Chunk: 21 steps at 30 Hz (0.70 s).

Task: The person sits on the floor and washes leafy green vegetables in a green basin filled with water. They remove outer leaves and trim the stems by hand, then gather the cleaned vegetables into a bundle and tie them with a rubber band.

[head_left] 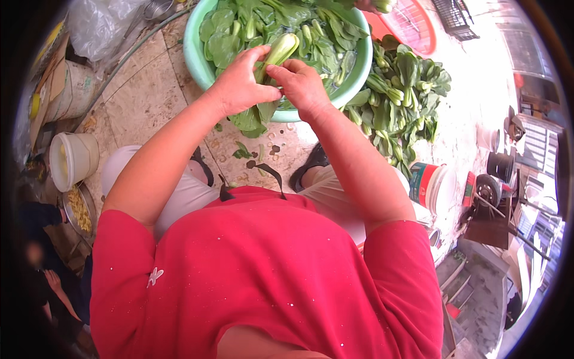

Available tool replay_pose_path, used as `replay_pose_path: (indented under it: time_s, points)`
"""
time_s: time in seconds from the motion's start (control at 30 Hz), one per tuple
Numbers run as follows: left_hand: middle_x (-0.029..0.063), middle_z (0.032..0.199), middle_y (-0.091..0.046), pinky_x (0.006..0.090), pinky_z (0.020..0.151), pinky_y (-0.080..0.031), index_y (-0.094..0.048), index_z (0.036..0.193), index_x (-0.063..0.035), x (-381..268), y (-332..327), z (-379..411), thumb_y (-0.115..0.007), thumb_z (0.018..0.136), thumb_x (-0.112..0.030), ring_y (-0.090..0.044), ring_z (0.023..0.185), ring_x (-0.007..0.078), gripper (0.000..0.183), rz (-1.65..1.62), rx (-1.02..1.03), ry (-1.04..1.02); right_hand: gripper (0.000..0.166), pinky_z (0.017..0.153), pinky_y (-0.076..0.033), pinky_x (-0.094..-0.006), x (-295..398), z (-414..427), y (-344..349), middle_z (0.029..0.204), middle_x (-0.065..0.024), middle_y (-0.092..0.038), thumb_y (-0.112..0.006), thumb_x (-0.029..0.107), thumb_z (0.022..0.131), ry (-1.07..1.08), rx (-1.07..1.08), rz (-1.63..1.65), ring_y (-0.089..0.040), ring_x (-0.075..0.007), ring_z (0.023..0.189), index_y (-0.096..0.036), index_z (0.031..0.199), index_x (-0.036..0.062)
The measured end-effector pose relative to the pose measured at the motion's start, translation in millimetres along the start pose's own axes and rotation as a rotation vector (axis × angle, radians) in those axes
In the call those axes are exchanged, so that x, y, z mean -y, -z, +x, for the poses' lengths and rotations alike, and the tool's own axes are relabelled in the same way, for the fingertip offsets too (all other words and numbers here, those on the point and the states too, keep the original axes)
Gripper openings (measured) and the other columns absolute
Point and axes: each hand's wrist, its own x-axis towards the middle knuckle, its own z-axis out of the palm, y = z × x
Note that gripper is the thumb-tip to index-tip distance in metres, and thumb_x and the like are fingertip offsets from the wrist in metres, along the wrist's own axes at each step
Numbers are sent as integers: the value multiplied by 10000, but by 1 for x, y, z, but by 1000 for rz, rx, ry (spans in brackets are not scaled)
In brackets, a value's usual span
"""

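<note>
A head of bok choy (282, 48) is held over the near rim of a green plastic basin (197, 63), its pale base pointing away from me and its leaves hanging toward the floor. My left hand (244, 83) grips it from the left, with the thumb stretched across the stalks. From the other side, my right hand (302, 85) has its thumb and fingers on the stalks. Leafy greens in water (251, 22) fill the basin. To its right, a pile of bok choy (403, 89) lies on the floor.
Behind the pile stands a pink plastic basket (412, 27). At the top edge, part of another hand (365, 5) shows beside a stalk. White buckets (74, 155) and a hose (121, 63) are on the left. Another person (63, 291) sits lower left; a labelled bucket (423, 184) is at right.
</note>
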Motion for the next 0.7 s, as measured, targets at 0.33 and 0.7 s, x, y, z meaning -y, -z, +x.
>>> replay_pose_path:
  time_s: [0.33,0.7]
  points:
    - [168,1313,-452,363,988,-396,-407,1336,-24,-5,4,4,-724,778,-253,-474,1188,234,681,-378,47,140,377,769,-464,-361,-24,22,44,947,-138,-607,-557,271,816,-233,-192,590,-583,-237,841,-594,1037,-33]
    - [86,1220,-502,301,845,-436,-474,1272,-66,-4,7,2,-693,778,-252,-540,994,143,572,-405,70,214,691,1000,-402,-490,-16,39,248,1346,-260,-398,-522,412,906,122,-1002,919,-412,-381,1261,-279,1367,-42]
